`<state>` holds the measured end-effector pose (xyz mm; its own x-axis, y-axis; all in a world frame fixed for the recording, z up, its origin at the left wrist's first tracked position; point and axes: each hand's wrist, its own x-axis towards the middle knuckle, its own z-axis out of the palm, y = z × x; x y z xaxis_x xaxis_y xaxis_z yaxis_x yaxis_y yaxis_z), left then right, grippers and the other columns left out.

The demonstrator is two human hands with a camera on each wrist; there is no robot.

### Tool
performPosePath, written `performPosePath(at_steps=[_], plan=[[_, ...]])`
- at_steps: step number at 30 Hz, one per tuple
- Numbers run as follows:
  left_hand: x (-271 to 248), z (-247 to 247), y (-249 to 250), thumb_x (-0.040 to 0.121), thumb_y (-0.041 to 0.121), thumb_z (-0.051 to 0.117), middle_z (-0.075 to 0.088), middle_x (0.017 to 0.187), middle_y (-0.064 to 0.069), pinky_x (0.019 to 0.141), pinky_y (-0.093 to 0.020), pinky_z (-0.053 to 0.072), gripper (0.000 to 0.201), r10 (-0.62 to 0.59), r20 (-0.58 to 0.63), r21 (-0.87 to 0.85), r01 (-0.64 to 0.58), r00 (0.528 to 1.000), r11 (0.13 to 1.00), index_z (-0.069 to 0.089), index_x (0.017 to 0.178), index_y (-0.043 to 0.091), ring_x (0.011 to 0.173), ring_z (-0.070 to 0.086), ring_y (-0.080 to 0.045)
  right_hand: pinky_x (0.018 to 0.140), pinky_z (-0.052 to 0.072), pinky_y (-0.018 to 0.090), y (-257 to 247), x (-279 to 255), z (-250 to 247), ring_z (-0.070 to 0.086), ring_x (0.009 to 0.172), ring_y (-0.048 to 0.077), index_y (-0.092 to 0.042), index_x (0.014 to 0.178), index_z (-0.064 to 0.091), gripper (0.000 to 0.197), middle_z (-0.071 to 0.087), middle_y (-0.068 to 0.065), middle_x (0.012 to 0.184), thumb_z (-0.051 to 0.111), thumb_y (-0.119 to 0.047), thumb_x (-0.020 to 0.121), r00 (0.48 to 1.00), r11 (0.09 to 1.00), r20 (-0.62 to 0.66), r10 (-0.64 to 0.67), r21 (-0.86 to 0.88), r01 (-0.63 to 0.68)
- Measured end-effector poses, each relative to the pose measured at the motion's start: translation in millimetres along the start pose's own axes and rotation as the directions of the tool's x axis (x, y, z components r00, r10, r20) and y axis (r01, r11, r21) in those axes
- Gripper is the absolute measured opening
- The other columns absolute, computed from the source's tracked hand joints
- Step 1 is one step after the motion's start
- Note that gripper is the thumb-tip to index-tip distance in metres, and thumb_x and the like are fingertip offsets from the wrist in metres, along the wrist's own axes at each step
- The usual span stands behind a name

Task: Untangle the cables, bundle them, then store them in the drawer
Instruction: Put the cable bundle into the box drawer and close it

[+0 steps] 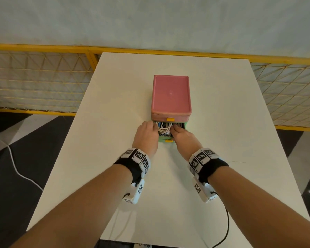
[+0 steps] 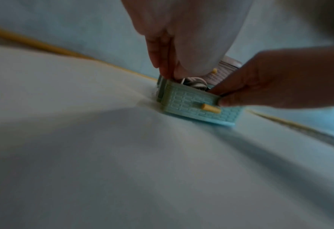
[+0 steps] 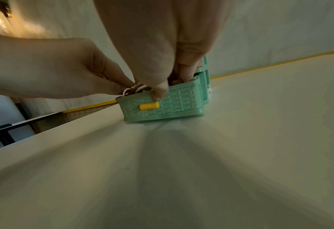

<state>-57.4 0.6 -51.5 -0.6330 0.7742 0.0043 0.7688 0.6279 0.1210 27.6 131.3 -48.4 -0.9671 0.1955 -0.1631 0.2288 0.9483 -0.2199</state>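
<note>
- Reaching into the open green drawer, both hands work at its contents; the drawer is pulled out toward the person from the bottom of a small drawer unit with a pink top.
- Drawer unit stands near the middle of a white table. A yellow knob sits on the drawer's basket-weave front; a second yellow knob marks the shut pink drawer above.
- Cables: white coils, with a bit of blue and dark cord among them, lie inside the drawer between the two hands.
- Left hand is at the drawer's left side, fingers bent down together into the drawer at the coils; whether they actually pinch a cable, I cannot tell.
- Right hand is at the right side: thumb pressed on the outside of the drawer front, fingers curled over the rim and inside, so the front wall is clamped between them.
- Both wrists carry bands with black-and-white markers.
- Yellow mesh fence runs behind the table.
- A white cord trails on the dark floor at left.
</note>
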Motion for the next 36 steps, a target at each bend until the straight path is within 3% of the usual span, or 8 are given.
performPosePath(at_steps=[4,10,15,18,23,26,31,36], plan=[[0.5,0.6,6.3,0.067,0.004,0.046,0.059,0.073,-0.006,0.06,-0.03,0.04,0.025,0.181,0.011,0.236,-0.178,0.984,0.955,0.07,0.068,0.006,0.065,0.058,-0.024,0.101,0.038,0.031,-0.2,-0.4,3.0,0.048,0.124,0.029,-0.005,0.138,0.038,0.046,0.04,0.014,0.144,0.046,-0.001,0.093,1.0,0.997,-0.024,0.016,0.077,-0.014],[7.1,-13.4,27.9,0.093,0.005,0.02,0.046,0.125,-0.008,0.095,-0.033,0.037,0.046,0.206,0.22,0.275,-0.263,0.954,0.925,0.053,0.124,0.004,0.118,0.044,-0.026,0.074,0.052,0.036,-1.6,-8.9,9.8,0.063,0.095,0.033,-0.009,0.137,0.039,0.058,0.038,0.009,0.141,0.052,0.009,0.084,0.993,0.976,-0.118,0.012,0.215,0.014],[17.8,-44.9,-2.2,0.089,-0.002,0.046,0.057,0.105,-0.016,0.077,-0.041,0.044,0.017,-0.066,0.005,-0.219,0.066,0.998,0.974,0.061,0.095,0.002,0.094,0.055,-0.033,0.1,0.043,0.033,-2.8,-12.0,1.7,0.043,0.13,0.027,-0.007,0.148,0.021,0.066,0.026,0.009,0.153,0.04,0.009,0.087,0.999,1.0,-0.041,-0.024,-0.018,0.023],[25.1,-56.4,-16.9,0.082,-0.006,0.054,0.057,0.113,-0.013,0.091,-0.041,0.049,0.024,0.075,-0.298,-0.259,-0.156,0.952,0.953,0.063,0.102,0.003,0.104,0.055,-0.029,0.095,0.046,0.034,-4.4,-8.4,0.6,0.047,0.126,0.027,-0.005,0.146,0.027,0.062,0.033,0.009,0.149,0.043,0.007,0.087,0.998,0.998,-0.066,-0.016,-0.055,0.012],[67.1,-68.4,-4.4,0.104,0.041,0.026,-0.002,0.164,-0.008,0.122,-0.037,0.0,0.06,0.16,0.223,-0.135,-0.132,0.962,0.982,0.007,0.156,0.018,0.151,-0.004,-0.023,0.07,0.058,0.032,-8.6,2.0,5.0,0.069,0.095,0.028,0.003,0.114,0.063,0.059,0.067,0.019,0.112,0.077,0.008,0.057,0.993,0.997,-0.112,-0.039,-0.077,0.03],[90.1,-76.4,2.8,0.106,0.04,0.02,-0.001,0.164,-0.009,0.122,-0.041,0.009,0.055,0.107,0.365,-0.032,-0.103,0.925,0.994,0.008,0.156,0.021,0.151,0.003,-0.026,0.099,0.046,0.038,-5.2,4.4,3.8,0.049,0.128,0.031,0.0,0.138,0.041,0.054,0.047,0.017,0.141,0.05,0.007,0.085,0.995,0.999,-0.104,-0.013,-0.047,0.008],[102.2,-96.0,5.8,0.108,0.027,0.021,0.008,0.163,-0.014,0.113,-0.042,0.028,0.049,0.094,0.462,0.116,-0.165,0.882,0.979,0.015,0.155,0.018,0.145,0.025,-0.035,0.047,0.05,0.027,-0.3,-5.8,1.5,0.065,0.07,0.026,-0.013,0.084,0.073,0.034,0.066,0.004,0.082,0.079,0.004,0.055,0.977,1.0,-0.215,0.007,-0.028,-0.013],[101.6,-90.3,3.2,0.106,0.029,0.026,0.009,0.162,-0.015,0.111,-0.045,0.033,0.05,0.108,0.461,0.117,-0.181,0.881,0.977,0.016,0.155,0.02,0.142,0.032,-0.034,0.038,0.045,0.022,-6.4,-2.4,0.9,0.062,0.052,0.023,-0.006,0.08,0.07,0.048,0.063,0.006,0.07,0.082,0.009,0.037,0.975,0.995,-0.219,-0.047,-0.094,0.027]])
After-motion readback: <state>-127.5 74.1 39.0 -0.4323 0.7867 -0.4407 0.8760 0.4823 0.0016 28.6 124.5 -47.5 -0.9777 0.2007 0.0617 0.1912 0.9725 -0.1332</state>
